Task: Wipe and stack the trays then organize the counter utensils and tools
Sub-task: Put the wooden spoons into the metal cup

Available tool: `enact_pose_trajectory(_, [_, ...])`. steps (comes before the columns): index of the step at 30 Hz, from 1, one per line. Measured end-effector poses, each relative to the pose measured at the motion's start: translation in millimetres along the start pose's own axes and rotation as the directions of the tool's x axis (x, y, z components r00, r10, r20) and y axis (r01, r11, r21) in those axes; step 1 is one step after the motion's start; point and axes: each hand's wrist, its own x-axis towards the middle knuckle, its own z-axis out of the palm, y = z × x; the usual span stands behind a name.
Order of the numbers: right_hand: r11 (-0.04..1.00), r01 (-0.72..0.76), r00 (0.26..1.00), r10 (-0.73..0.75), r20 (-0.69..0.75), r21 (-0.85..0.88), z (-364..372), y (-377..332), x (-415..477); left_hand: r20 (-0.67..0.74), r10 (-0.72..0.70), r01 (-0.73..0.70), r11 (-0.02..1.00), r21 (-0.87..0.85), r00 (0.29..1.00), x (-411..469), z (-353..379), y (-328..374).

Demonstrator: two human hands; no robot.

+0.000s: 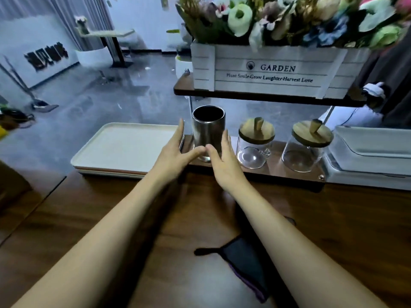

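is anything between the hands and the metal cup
Nothing visible. The left hand and right hand flank the metal cup with straight fingers, thumbs nearly meeting before its base. The nearest glass jar stands apart, to the right.

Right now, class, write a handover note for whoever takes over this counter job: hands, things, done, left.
Left hand and right hand: both open, fingers straight, flanking the metal cup on the rack's lower shelf; contact unclear.
Trays lie stacked left of the cup; cloth lies on the near counter.
Done: trays stacked, apparently.
Left: settle the cup, tidy glass jars.
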Motion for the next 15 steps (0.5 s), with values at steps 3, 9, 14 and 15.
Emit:
enact_pose_trajectory(3, [0.999, -0.017, 0.998, 0.019, -0.052, 0.027, 4.0, 3.2, 16.2, 0.014, 0.017, -0.017, 0.999, -0.034, 1.000, 22.2, 3.7, -11.5])
enact_pose_trajectory(9, [0.999, -0.021, 0.997, 0.024, -0.074, 0.049, 7.5, 11.0, 35.6, 0.004, 0.069, -0.068, 0.993, -0.092, 0.998, 42.2, 13.4, -24.5])
enact_pose_trajectory(14, [0.996, 0.021, 0.998, -0.016, -0.054, 0.084, 13.3, 4.3, 20.7, -0.081, 0.103, -0.112, 0.986, -0.121, 0.991, 18.8, 5.8, -19.6])
enact_pose_trajectory(15, [0.992, 0.034, 0.999, -0.029, -0.040, 0.123, 13.5, 2.5, 13.2, -0.106, 0.097, -0.109, 0.987, -0.121, 0.990, 9.0, 4.1, -16.7])
